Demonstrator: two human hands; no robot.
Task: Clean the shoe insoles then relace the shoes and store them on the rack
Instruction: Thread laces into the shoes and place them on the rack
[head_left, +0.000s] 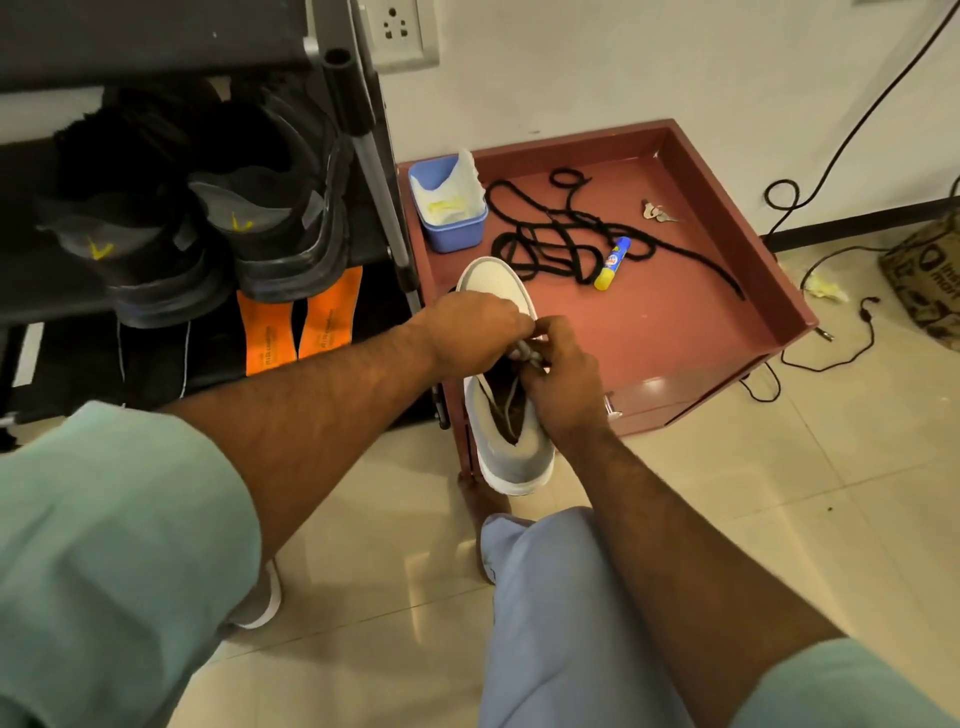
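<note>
Both hands — left hand (470, 332), right hand (558, 387) — pinch grey lace (524, 354); shoe (506, 415) toe points away.

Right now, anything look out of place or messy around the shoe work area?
Yes. Black laces lie in a loose tangle on the red cabinet top, off any shoe, with a glue stick on them. Two orange insoles stand propped on the rack's lower shelf, outside shoes. Both hands' grip is on the grey shoe's lace.
</note>
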